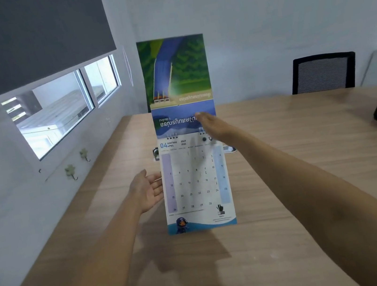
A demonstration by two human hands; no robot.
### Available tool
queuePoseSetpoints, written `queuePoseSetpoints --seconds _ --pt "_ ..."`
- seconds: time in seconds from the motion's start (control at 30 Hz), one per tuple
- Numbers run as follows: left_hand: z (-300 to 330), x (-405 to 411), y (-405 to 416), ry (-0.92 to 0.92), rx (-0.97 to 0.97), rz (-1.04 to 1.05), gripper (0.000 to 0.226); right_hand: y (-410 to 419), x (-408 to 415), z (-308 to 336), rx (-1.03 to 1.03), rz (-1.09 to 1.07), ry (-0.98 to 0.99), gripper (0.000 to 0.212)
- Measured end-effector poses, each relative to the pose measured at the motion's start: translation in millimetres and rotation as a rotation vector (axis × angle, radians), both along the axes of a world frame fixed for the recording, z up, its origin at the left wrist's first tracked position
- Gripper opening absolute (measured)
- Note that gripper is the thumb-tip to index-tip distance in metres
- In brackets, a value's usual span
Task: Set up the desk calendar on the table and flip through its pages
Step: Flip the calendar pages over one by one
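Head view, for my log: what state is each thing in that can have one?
White spiral-bound desk calendar: standing on the wooden table, open at April.
Green-and-blue picture page: flipped up, upside down.
Right hand: open, against the raised page.
Left hand: open, beside the calendar's left edge.
Dark grey roller blind: partly lowered.
Black mesh chair: unoccupied.

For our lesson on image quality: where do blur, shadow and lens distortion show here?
Head view: the right hand on the calendar is motion-blurred; the calendar's shadow falls on the table toward the camera; the window frame leans, from wide-angle distortion.
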State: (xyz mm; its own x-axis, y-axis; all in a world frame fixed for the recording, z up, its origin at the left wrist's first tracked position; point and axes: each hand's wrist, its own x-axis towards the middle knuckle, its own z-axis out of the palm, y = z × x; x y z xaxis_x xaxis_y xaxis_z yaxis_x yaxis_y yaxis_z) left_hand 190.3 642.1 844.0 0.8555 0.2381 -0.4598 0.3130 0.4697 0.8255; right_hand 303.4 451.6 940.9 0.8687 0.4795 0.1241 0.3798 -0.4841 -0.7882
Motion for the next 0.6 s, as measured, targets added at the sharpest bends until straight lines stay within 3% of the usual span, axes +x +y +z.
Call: queuePoseSetpoints --seconds 0.1,0.17,0.23,0.33,0.4,0.5,0.6 --pt "-0.3 0.2 -1.2 0.003 -0.007 0.008 0.054 3.1 10.4 -16.6 -0.246 -0.057 -0.037 0.056" --pt "-0.6 0.9 -1.2 0.003 -0.001 0.010 0.055 1.0 14.4 -25.6 -0.303 -0.084 -0.018 0.056" --pt "-1.6 2.0 -0.4 0.002 0.003 0.002 0.055 -4.6 11.8 -33.0 -0.222 -0.172 -0.072 0.058" --pt "-3.4 4.2 0.7 0.003 -0.003 -0.009 0.055 -16.7 4.0 -51.1 0.132 -0.376 -0.101 0.057" --pt "-5.4 5.3 1.8 0.008 -0.004 -0.013 0.055 -26.5 -2.5 -67.5 0.307 -0.453 0.159 0.055" --pt "-5.9 6.2 3.0 0.011 0.002 -0.044 0.059 -44.2 -13.3 -83.5 0.530 -0.327 0.656 0.053" --pt "0.1 6.6 6.0 0.018 0.026 -0.117 0.067 -59.4 -17.1 -88.3 0.618 -0.179 0.808 0.067"
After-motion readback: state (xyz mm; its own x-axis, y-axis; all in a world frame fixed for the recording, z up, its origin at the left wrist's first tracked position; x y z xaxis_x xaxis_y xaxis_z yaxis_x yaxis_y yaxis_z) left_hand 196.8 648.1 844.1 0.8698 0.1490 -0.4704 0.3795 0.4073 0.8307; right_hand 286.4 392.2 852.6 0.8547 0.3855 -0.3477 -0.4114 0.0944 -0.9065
